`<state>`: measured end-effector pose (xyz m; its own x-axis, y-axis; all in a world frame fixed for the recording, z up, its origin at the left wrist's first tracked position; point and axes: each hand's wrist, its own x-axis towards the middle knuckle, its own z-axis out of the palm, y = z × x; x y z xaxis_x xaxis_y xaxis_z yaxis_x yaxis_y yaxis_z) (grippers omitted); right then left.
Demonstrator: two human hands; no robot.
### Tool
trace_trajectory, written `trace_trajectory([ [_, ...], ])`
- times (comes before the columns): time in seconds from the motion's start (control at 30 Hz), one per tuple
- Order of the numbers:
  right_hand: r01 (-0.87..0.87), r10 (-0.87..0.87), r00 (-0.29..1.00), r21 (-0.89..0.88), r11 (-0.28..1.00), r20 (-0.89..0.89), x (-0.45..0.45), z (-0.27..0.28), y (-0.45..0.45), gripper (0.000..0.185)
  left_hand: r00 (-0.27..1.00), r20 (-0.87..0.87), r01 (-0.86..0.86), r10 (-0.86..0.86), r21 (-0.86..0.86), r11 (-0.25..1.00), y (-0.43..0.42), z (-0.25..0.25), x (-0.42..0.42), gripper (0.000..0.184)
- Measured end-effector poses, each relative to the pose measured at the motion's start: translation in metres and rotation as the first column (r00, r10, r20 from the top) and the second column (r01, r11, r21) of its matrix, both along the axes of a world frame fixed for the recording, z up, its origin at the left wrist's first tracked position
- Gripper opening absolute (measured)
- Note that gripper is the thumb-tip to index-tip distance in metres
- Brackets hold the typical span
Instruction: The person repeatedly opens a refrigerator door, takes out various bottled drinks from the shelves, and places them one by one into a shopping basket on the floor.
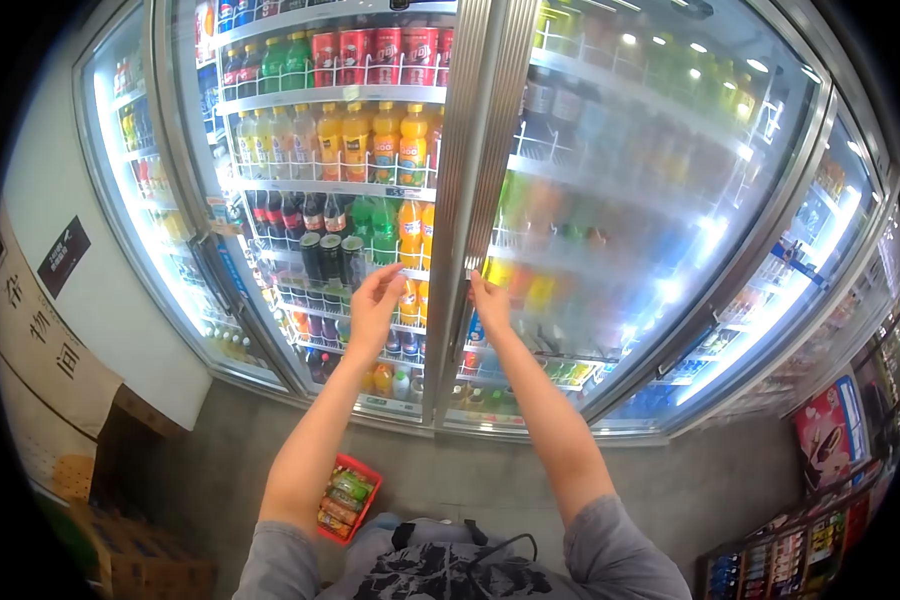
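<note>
Both my hands are raised before a tall glass-door drinks fridge. My left hand [378,300] is in front of the left glass door, near dark cans [332,258] and orange bottles [411,232]; its fingers are bent and apart, holding nothing. At the metal edge of the right door [475,210], my right hand [489,302] has its fingers pressed together; what they hold, if anything, is too small to make out. The right door's glass [610,200] is fogged, blurring the bottles behind it.
A red basket [349,499] with several colourful packages stands on the grey floor [450,475] below my left forearm. Cardboard boxes [135,550] are at the lower left, and a rack of packaged goods [790,550] is at the lower right. More fridge doors stand on both sides.
</note>
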<state>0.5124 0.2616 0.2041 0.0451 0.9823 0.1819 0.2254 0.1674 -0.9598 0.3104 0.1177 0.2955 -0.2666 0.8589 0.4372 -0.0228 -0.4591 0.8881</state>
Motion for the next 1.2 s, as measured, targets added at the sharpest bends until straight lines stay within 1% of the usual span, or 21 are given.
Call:
trace_trajectory([
  [0.03,0.0,0.0,1.0,0.0,1.0,-0.002,-0.004,0.001,0.004,0.064,1.0,-0.002,0.0,0.0,0.0,1.0,0.002,0.008,0.003,0.032],
  [0.1,-0.049,0.046,0.999,-0.13,0.99,-0.022,-0.014,-0.001,0.007,0.065,0.997,-0.02,0.07,-0.071,-0.004,0.998,0.003,0.023,0.008,0.032],
  [0.2,-0.004,0.0,0.999,-0.08,0.997,-0.053,-0.02,-0.005,0.0,0.064,0.99,-0.027,0.136,-0.136,0.032,0.99,-0.004,0.038,0.008,0.032],
  [0.33,0.07,-0.07,0.998,-0.104,0.992,-0.002,-0.025,-0.002,-0.004,0.063,0.982,-0.107,0.16,-0.156,0.027,0.987,-0.008,0.022,-0.024,0.031],
  [0.43,0.137,-0.138,0.99,-0.136,0.981,0.001,-0.033,0.0,-0.004,0.063,0.968,-0.158,0.187,-0.196,-0.073,0.98,-0.004,0.023,-0.048,0.032],
  [0.53,0.137,-0.147,0.987,-0.129,0.982,-0.07,-0.031,0.0,-0.008,0.051,0.968,-0.145,0.203,-0.207,-0.042,0.978,0.011,0.028,-0.048,0.032],
  [0.57,0.157,-0.164,0.985,-0.124,0.98,-0.047,-0.032,0.0,-0.011,0.05,0.957,-0.125,0.256,-0.261,-0.056,0.965,0.021,0.024,-0.048,0.033],
  [0.67,0.151,-0.149,0.988,-0.144,0.978,0.028,-0.027,0.016,-0.047,0.05,0.938,-0.134,0.315,-0.321,-0.061,0.947,0.033,0.031,-0.035,0.035],
  [0.73,0.185,-0.181,0.983,-0.146,0.972,0.039,-0.021,0.023,-0.082,0.049,0.949,-0.154,0.282,-0.275,0.021,0.959,0.053,0.024,-0.021,0.036],
  [0.8,0.064,-0.08,0.994,-0.202,0.977,-0.072,-0.009,0.021,-0.111,0.049,0.961,-0.13,0.259,-0.246,0.102,0.96,0.071,0.022,-0.002,0.036],
  [0.83,0.05,-0.061,0.997,-0.265,0.963,-0.036,-0.004,0.036,-0.135,0.048,0.942,-0.022,0.336,-0.335,0.022,0.942,0.053,0.045,0.008,0.038],
  [0.87,0.083,-0.095,0.995,-0.262,0.961,-0.033,0.003,0.042,-0.155,0.048,0.937,0.029,0.346,-0.347,0.043,0.937,0.058,0.044,0.022,0.04],
  [0.93,0.074,-0.11,0.991,-0.366,0.928,-0.079,0.011,0.05,-0.192,0.049,0.889,0.021,0.457,-0.458,0.025,0.889,0.052,0.055,0.04,0.041],
  [0.97,0.103,-0.137,0.988,-0.352,0.93,-0.074,0.019,0.062,-0.207,0.049,0.879,-0.016,0.477,-0.477,0.033,0.878,0.055,0.051,0.052,0.038],
  [1.0,0.129,-0.096,0.989,-0.357,0.925,0.108,0.027,0.074,-0.226,0.05,0.848,-0.018,0.528,-0.529,-0.031,0.848,0.033,0.069,0.06,0.032],
  [1.03,0.153,-0.046,0.959,-0.375,0.914,0.279,0.031,0.085,-0.249,0.051,0.807,0.004,0.59,-0.59,0.025,0.807,0.032,0.068,0.07,0.029],
  [1.07,0.173,-0.067,0.96,-0.387,0.906,0.273,0.029,0.102,-0.272,0.051,0.76,0.02,0.647,-0.65,0.073,0.759,0.029,0.064,0.079,0.027],
  [1.1,0.222,-0.021,0.875,-0.362,0.905,0.485,0.027,0.129,-0.292,0.052,0.744,0.019,0.666,-0.668,0.063,0.744,0.019,0.062,0.084,0.027],
  [1.13,0.262,0.029,0.739,-0.326,0.908,0.674,0.022,0.156,-0.308,0.053,0.684,0.042,0.726,-0.728,0.06,0.685,0.008,0.063,0.089,0.026],
  [1.17,0.279,0.017,0.74,-0.329,0.902,0.673,0.013,0.181,-0.326,0.053,0.62,0.066,0.78,-0.782,0.058,0.623,-0.003,0.062,0.095,0.025],
  [1.2,0.241,-0.03,0.814,-0.29,0.926,0.581,0.003,0.206,-0.344,0.051,0.581,0.052,0.809,-0.812,0.072,0.583,-0.01,0.058,0.102,0.024],
])
